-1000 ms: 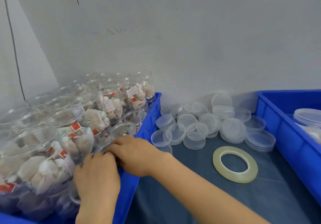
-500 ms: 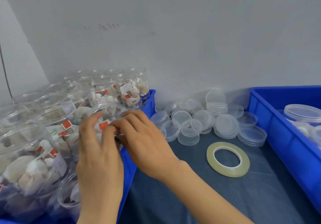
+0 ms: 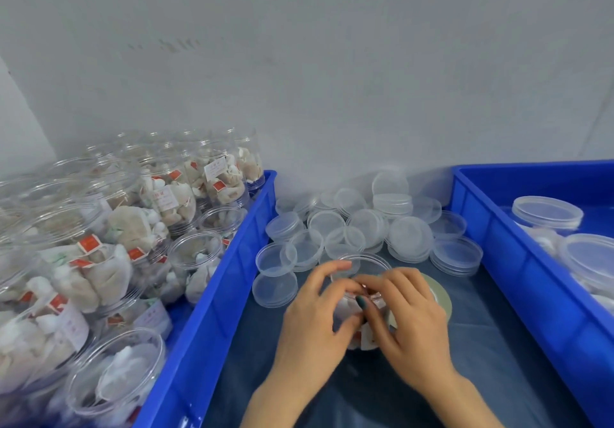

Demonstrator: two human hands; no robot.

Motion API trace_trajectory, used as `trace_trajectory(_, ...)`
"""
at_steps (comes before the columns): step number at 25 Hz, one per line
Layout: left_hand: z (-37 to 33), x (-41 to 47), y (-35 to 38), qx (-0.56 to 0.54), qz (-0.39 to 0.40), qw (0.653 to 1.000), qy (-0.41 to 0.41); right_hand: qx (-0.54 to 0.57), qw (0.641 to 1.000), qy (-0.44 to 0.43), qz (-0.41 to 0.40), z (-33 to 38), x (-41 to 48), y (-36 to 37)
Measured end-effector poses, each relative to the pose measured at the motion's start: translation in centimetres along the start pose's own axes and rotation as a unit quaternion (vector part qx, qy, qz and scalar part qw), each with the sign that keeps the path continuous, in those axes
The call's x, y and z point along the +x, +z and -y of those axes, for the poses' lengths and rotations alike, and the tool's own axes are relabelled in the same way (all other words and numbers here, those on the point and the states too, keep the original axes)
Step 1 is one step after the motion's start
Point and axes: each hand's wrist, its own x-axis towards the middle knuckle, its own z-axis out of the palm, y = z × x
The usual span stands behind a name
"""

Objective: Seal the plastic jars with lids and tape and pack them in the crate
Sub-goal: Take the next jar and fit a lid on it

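Cradling one open, filled jar (image 3: 360, 294) over the blue cloth (image 3: 498, 344) between the crates, the left hand (image 3: 312, 321) and right hand (image 3: 410, 321) both clasped it, lid and tape apparently pending, while a few sealed jars (image 3: 548, 213) sat in the right crate (image 3: 518, 254) and many waited uncapped in the left crate (image 3: 212, 311).

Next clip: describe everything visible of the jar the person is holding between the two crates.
The jar is clear plastic, round, open-topped with no lid on, and looks upright. Whitish packets with red-and-white tags show inside. It sits over the dark cloth, just in front of the loose lids, and covers part of the tape roll. The left hand and right hand grip its sides, hiding its lower body.
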Motion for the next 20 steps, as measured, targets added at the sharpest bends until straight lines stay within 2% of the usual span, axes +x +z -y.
trace_trajectory(2, 1.8, 0.3, -0.3, -0.112, 0.027, 0.993, -0.029, 0.002, 1.000, 0.019, 0.005, -0.5, -0.4, 0.2)
trace_trajectory(4, 4.4, 0.9, -1.0, -0.267, 0.053, 0.956, -0.112, 0.009, 1.000, 0.027, 0.010, -0.6, -0.8, 0.4)
trace_trajectory(5, 5.9, 1.4, -1.1, -0.274, 0.057, 0.947, -0.155, 0.013, 0.999, 0.030, 0.010, -0.7, -1.0, 0.5)
trace_trajectory(6, 7.6, 2.2, -0.9, -0.204, 0.052, 0.958, -0.193, 0.018, 0.999, 0.034, 0.006, -0.7, -1.2, 0.5)
trace_trajectory(7, 9.3, 3.0, -0.6, -0.083, 0.046, 0.972, -0.214, 0.026, 0.999, 0.039, 0.001, -0.8, -1.3, 0.5)
trace_trajectory(9, 11.7, 4.6, 0.3, 0.131, 0.058, 0.965, -0.222, 0.055, 0.997, 0.054, -0.005, -0.8, -1.2, 0.4)
trace_trajectory(12, 12.8, 5.9, 1.7, 0.251, 0.039, 0.939, -0.230, 0.120, 0.986, 0.115, 0.012, -1.0, -1.0, 0.5)
trace_trajectory(15, 11.2, 6.0, 1.5, 0.293, 0.003, 0.933, -0.211, 0.225, 0.953, 0.196, 0.051, -1.3, -1.3, 1.3)
trace_trajectory(17, 9.3, 5.8, 1.2, 0.314, -0.017, 0.931, -0.186, 0.277, 0.930, 0.221, 0.094, -1.8, -1.7, 1.9)
trace_trajectory(18, 8.2, 5.8, 0.7, 0.275, -0.053, 0.945, -0.170, 0.283, 0.926, 0.222, 0.117, -2.0, -2.0, 2.3)
trace_trajectory(20, 5.2, 5.7, -0.4, 0.081, -0.159, 0.973, -0.147, 0.285, 0.922, 0.226, 0.135, -2.4, -2.4, 2.8)
